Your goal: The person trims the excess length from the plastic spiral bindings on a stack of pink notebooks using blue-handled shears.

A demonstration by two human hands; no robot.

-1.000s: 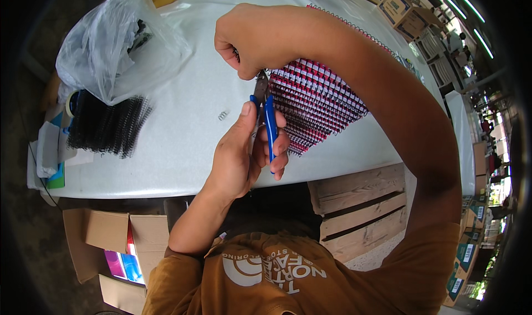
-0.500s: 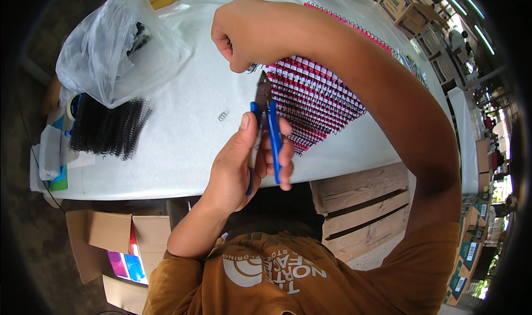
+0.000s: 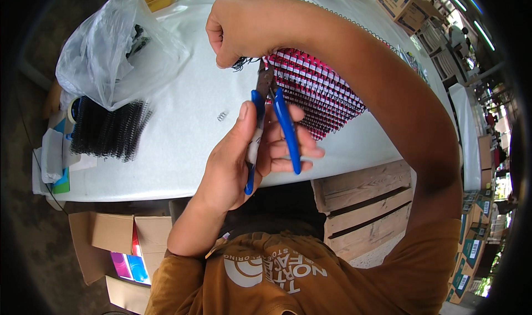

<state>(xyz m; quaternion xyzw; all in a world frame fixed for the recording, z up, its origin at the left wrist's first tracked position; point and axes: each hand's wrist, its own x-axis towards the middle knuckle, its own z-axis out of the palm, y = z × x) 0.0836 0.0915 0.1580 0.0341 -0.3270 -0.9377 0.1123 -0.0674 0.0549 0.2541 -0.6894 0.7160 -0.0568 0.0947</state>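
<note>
My left hand point(image 3: 227, 154) holds blue-handled cutting pliers point(image 3: 266, 85), palm up. The handles are spread apart, and its fingers stretch loosely beyond the right-hand handle. The plier tips point away from me, beside the near edge of my right hand point(image 3: 238, 29). That hand is closed in a fist, its arm arching over from the right. Black wire coil ends point(image 3: 244, 64) stick out below the fist; what else it holds is hidden. Under my right arm lie rows of spiral-bound notebooks point(image 3: 318, 85) with pink and white edges and black coils, partly covered by the arm.
A small loose coil piece point(image 3: 222, 116) lies on the white-covered table point(image 3: 183, 165). Black spiral coils point(image 3: 108, 129) and a clear plastic bag point(image 3: 105, 54) occupy the left side. An open cardboard box point(image 3: 111, 232) is below left, a wooden crate point(image 3: 366, 198) below right.
The plier handles have spread wider, with my left fingers opening out. Both hands have shifted slightly away from me, and more black wire shows below my right fist.
</note>
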